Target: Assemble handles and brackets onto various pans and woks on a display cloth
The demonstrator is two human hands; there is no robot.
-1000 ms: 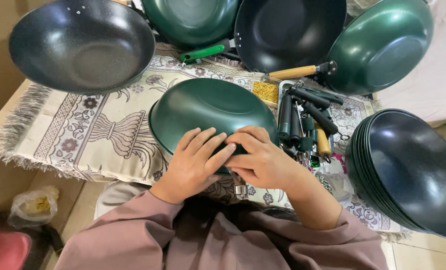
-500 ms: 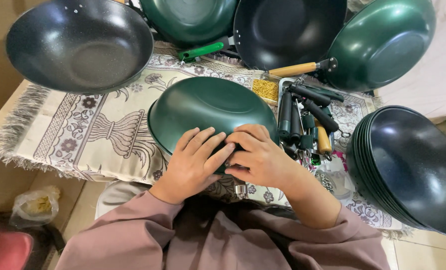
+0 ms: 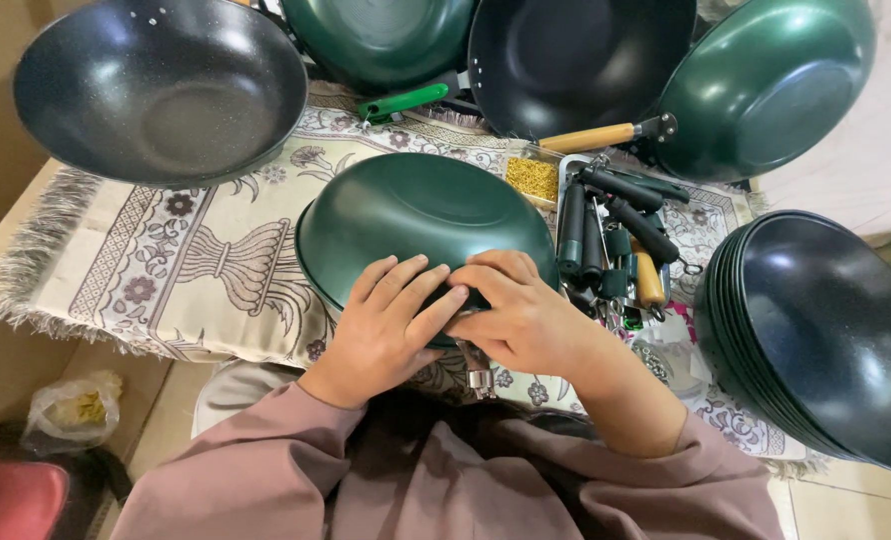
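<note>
Green enamelled, the upturned round metal wok [image 3: 421,215] stays at the near edge of the patterned fringed cloth [image 3: 116,270], both hands unmoved, left hand [image 3: 386,330] fingers flat on its rim, right hand [image 3: 521,315] curled around a small metal fitting [image 3: 481,378], its grip hidden.

One dark green wok [image 3: 421,215], glossy, lies upside down on the patterned cloth [image 3: 156,270], its near rim tilted toward the person's lap.

Left hand [image 3: 386,325], right hand [image 3: 516,320], fingertips touching
</note>
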